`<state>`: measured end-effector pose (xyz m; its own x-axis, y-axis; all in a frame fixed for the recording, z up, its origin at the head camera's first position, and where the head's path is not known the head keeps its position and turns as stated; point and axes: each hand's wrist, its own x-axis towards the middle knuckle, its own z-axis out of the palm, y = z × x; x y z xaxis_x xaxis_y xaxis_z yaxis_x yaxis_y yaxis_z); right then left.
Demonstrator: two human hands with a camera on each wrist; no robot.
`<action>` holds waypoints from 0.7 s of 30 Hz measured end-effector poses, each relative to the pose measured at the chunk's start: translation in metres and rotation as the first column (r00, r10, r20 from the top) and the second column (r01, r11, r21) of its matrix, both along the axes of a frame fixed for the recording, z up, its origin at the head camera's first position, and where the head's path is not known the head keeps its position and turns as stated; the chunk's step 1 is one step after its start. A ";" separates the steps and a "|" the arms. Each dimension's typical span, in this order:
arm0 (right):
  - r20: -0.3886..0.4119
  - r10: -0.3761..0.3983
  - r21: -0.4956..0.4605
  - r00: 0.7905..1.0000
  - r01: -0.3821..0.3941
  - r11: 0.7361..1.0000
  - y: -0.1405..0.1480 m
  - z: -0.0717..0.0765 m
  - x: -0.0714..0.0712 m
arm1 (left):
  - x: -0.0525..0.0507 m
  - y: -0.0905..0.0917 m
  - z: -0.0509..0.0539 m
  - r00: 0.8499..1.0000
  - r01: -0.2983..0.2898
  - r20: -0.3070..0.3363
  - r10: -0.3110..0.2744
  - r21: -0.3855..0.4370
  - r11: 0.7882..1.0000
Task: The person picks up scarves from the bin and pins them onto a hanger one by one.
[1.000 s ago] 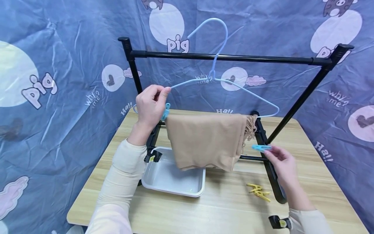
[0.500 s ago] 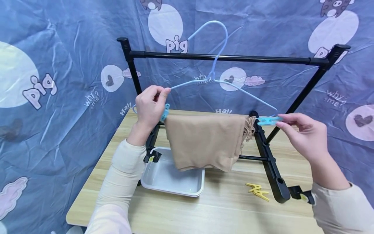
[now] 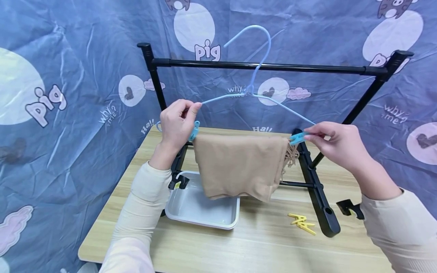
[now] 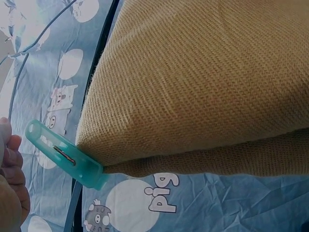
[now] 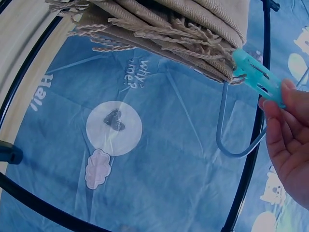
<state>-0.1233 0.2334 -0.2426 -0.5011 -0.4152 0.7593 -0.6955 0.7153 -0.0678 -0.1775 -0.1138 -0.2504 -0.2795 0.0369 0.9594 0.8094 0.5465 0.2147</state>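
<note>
A blue wire hanger (image 3: 283, 107) carries a folded tan fringed scarf (image 3: 240, 165) over its lower bar. My left hand (image 3: 178, 123) pinches the hanger's left arm. Just below that hand, a turquoise clothespin (image 4: 67, 154) clips the scarf's left end. My right hand (image 3: 341, 146) pinches a second turquoise clothespin (image 5: 258, 77) between thumb and fingers. Its tip is at the scarf's right top corner, beside the fringe (image 5: 183, 41) and the hanger's bar. The hanger's hook (image 3: 254, 28) rises near the rack's top rail.
A black rack (image 3: 273, 67) stands on the wooden table (image 3: 259, 246). Under the scarf at the left is a white basin (image 3: 201, 223). Yellow clothespins (image 3: 302, 223) lie at the right, near the rack's foot (image 3: 329, 227). A blue patterned curtain (image 3: 85, 57) hangs behind.
My right hand has risen from low on the right and moved in to the scarf's right corner, bringing the clothespin onto it. My left hand has stayed on the hanger.
</note>
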 end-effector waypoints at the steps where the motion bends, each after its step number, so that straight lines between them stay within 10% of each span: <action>1: 0.003 -0.001 0.022 1.000 0.000 1.000 -0.001 0.001 -0.001 | 0.000 0.000 0.000 1.000 0.002 -0.002 -0.002 0.000 1.000; 21: 0.134 -0.095 0.243 0.986 0.060 0.968 -0.017 -0.002 -0.003 | 0.001 0.004 -0.002 0.999 0.018 -0.036 -0.017 0.048 0.999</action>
<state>-0.1267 0.2166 -0.2449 -0.6352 -0.5304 0.5615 -0.6329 0.7741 0.0153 -0.1769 -0.1099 -0.2521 -0.2445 -0.0055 0.9696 0.8264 0.5219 0.2114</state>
